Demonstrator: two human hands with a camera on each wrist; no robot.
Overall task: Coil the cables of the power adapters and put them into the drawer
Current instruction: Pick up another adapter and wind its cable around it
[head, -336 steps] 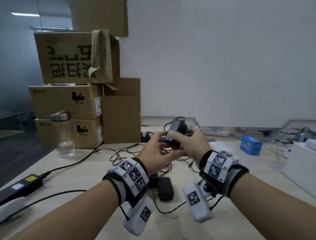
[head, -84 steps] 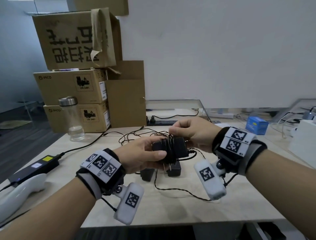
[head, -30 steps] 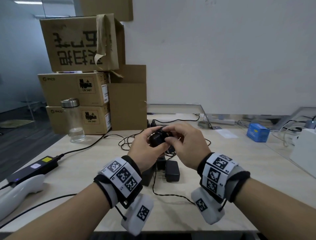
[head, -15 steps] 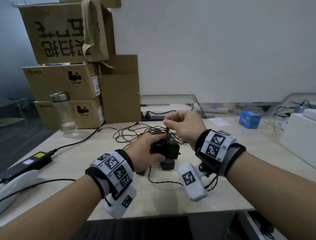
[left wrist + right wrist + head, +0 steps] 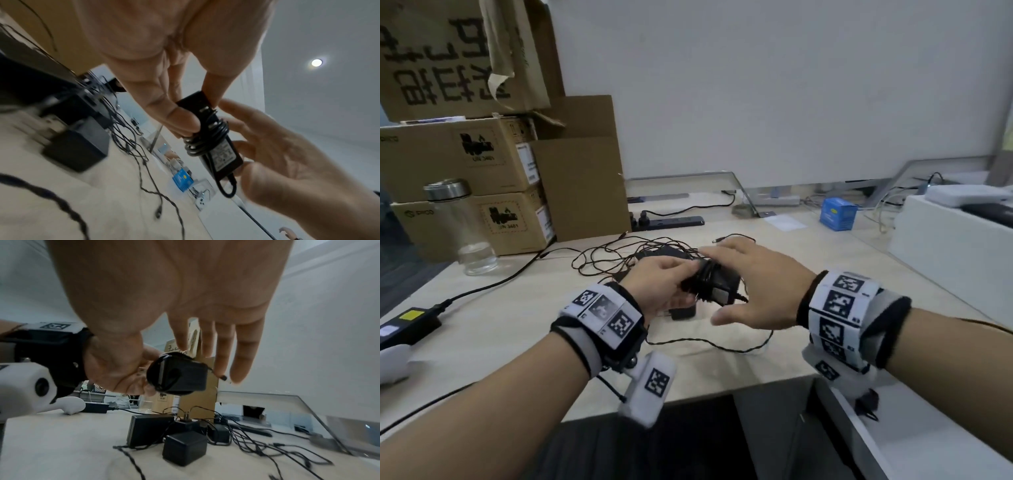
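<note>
Head view: left hand (image 5: 664, 286) grips a black adapter (image 5: 717, 286) above the surface (image 5: 517, 318), cable (image 5: 705, 279) wound in turns round its body. Adapter's long axis runs roughly left-right, slightly toward the camera at the right end, which sticks out past the left fingers. Right hand (image 5: 753, 284) is spread, fingers straight, arched over the adapter's right end; contact unclear from here. More adapters (image 5: 681, 312) and a tangle of loose wires (image 5: 626, 255) lie on the surface behind and under the hands. Boxes (image 5: 482, 161) stacked far left, a glass jar (image 5: 460, 226) in front of them, a blue box (image 5: 838, 214) far right.

Left wrist view: left hand (image 5: 164, 91) pinches the adapter (image 5: 216, 142) at the prong end, thumb on one face, fingers on the other. Long axis runs diagonally, prong end up-left, label end down-right. Cable (image 5: 202, 138) coils sit round the middle; a short loop hangs off the lower end. Right hand (image 5: 287, 162) open, fingertips touching or just beside the label end.

Right wrist view: right hand (image 5: 185, 296) open, fingers straight, hanging over the adapter (image 5: 179, 374), seen end-on, pointing at the camera. Left hand (image 5: 123, 369) holds it from the left. Three adapters (image 5: 185, 447) plus wires (image 5: 257, 444) on the surface (image 5: 61, 447) below.
</note>
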